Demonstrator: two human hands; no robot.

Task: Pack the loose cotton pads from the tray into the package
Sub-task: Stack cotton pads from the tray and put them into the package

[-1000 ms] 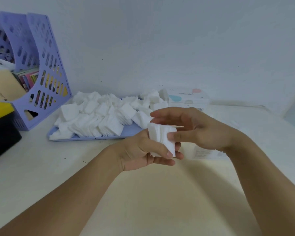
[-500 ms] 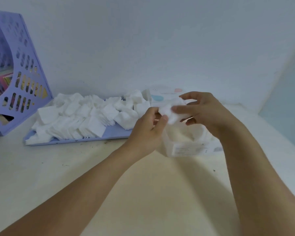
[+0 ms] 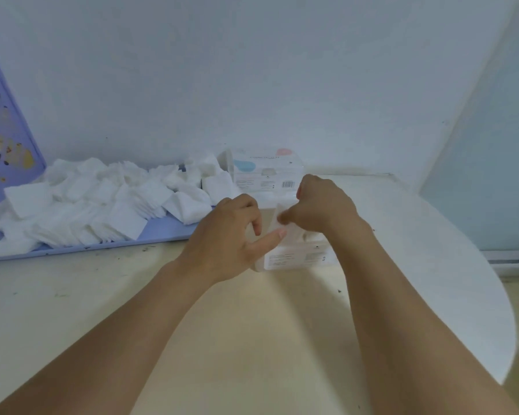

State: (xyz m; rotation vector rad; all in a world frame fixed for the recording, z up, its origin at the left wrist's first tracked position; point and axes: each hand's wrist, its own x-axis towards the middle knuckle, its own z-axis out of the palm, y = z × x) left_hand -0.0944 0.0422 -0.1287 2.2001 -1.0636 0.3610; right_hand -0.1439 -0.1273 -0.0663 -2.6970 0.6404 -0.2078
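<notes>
A clear plastic package (image 3: 297,259) with a printed label lies on the table right of the tray. My right hand (image 3: 321,205) is above its open top, fingers curled down round a small stack of white cotton pads (image 3: 277,218) that is partly inside the package. My left hand (image 3: 228,232) is at the package's left end, thumb pressed along its edge and fingers curled above it. The lilac tray (image 3: 162,232) to the left holds several heaps of loose square cotton pads (image 3: 102,202).
A second, sealed package (image 3: 264,172) with blue and pink marks stands behind my hands by the wall. A lilac file rack (image 3: 3,145) stands at the far left. The table's rounded edge (image 3: 492,295) curves on the right.
Both hands have dropped from chest height onto the package, and the stack of pads has gone from between my fingers into its opening. The view has swung right.
</notes>
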